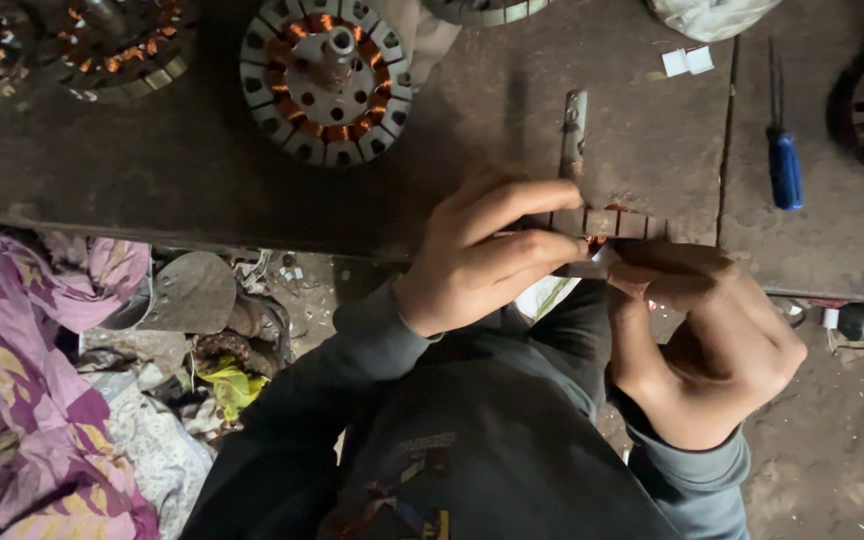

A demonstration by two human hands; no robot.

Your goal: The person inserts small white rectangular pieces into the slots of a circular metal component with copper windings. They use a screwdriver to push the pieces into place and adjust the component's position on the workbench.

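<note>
Hands meet at the near edge of the counter [202,190]: the left hand [482,255] is curled, thumb and forefinger pinching a small pale strip [592,262], perhaps paper or thin sheet, while the right hand [712,340] is clenched beside it, its fingertips closed on the same strip's other end. The strip lies right at the counter's lip, just below a flat metal bar [574,135] that runs away from the hands, with a row of small squarish segments [612,222] across its near end.

Judging from the grip, the strip could slip or crease, since so little of it shows between the fingers, and it sits over the edge, so a loose pinch would drop it to the cluttered floor [252,330].

It looks thin, whitish and short; most of it is hidden.

Farther off lie a wound motor stator [325,80] with copper coils, a blue-handled screwdriver [784,165], and purple patterned cloth [22,400] below.
</note>
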